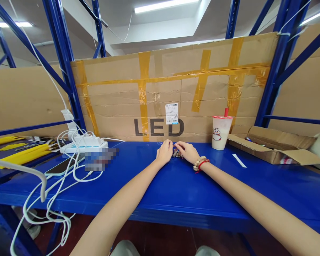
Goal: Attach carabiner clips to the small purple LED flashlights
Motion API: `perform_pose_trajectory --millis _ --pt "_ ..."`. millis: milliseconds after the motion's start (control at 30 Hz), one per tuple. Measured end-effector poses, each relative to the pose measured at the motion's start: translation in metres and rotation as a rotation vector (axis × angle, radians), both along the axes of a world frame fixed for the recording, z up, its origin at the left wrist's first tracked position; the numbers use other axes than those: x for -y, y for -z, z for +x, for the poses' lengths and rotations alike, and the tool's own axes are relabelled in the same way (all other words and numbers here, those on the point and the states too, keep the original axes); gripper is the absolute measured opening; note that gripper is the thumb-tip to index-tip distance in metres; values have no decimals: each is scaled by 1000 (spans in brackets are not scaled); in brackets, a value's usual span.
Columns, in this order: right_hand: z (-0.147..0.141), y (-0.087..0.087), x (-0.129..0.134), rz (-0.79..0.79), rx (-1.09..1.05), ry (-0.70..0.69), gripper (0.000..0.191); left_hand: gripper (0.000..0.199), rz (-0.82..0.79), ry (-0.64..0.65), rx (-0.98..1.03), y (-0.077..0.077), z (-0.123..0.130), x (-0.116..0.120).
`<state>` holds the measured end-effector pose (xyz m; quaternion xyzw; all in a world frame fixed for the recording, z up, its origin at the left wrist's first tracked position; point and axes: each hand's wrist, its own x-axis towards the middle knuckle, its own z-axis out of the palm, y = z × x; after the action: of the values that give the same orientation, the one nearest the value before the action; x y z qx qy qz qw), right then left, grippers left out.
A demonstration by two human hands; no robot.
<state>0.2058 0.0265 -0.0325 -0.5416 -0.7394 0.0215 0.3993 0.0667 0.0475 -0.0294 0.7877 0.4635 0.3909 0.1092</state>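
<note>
Near the back of the blue shelf, my left hand (164, 152) and my right hand (188, 152) are close together, with their fingertips almost meeting. Between and under them lies a cluster of small brownish metallic pieces (178, 154), too small to name. My left fingers are curled in, and whatever they grip is hidden behind the hand. The right fingers bend down over the small pieces, with the fingertips drawn together; what is in them cannot be made out. A beaded bracelet (200, 163) and a red cord circle my right wrist.
A lidded drink cup (219, 133) with a red straw stands right of my hands. Beyond it are a white strip (239, 160) and an open cardboard box (266, 149). At left, a power strip (84, 145), tangled white cables and a phone (64, 166) occupy the shelf (202, 192).
</note>
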Motion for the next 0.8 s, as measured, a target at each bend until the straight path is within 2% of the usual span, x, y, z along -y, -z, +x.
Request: perform_pose_trajectory --millis 200,433,800 --pt "-1 -2 3 24 -20 -27 28 36 -2 -115 -106 -1 1 4" --pt "-3 -5 7 13 -137 -4 29 39 -22 -191 -54 -4 -3 5" --pt "1 0 -1 8 -287 -9 34 36 21 -150 -136 -4 -5 8"
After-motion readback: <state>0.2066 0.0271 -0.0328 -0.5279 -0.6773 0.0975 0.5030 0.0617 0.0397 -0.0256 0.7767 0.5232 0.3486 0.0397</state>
